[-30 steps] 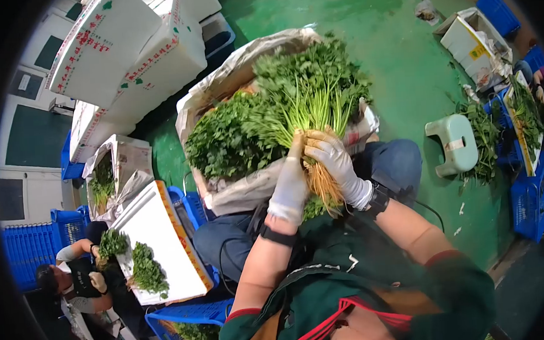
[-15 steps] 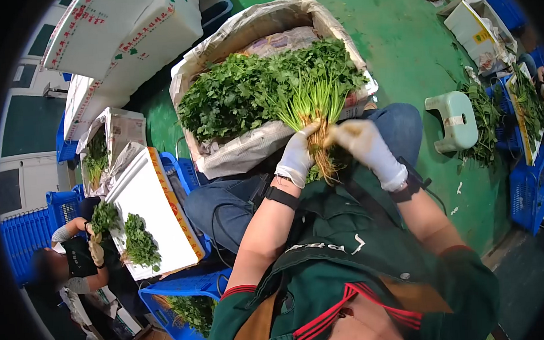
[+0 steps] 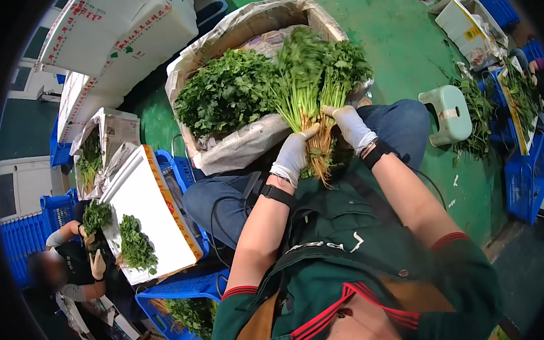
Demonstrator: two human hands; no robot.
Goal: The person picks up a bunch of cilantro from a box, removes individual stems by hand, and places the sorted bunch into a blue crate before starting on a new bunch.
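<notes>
Both my hands wear white gloves and are at a bunch of leafy green herbs [image 3: 308, 88] with pale stems and brown roots. My left hand [image 3: 293, 155] is closed round the stem bases, just above the hanging roots [image 3: 321, 149]. On the other side, my right hand [image 3: 350, 128] has its fingers closed on the stems at the right of the bunch. The leaves lie over a paper-lined box [image 3: 246, 148], with more leafy greens [image 3: 221, 89] at its left. The upper leaves are blurred.
At the left, a co-worker [image 3: 74, 266] handles greens beside a white foam lid [image 3: 145, 213]. Below it is a blue basket [image 3: 180, 292] with greens. A pale green stool [image 3: 447, 113] stands at the right, near piled greens [image 3: 475, 113]. Foam boxes [image 3: 124, 42] are stacked upper left.
My right hand has moved in from the right onto the stems. The bunch's leaves have spread upward and parted. The co-worker's hands have moved apart.
</notes>
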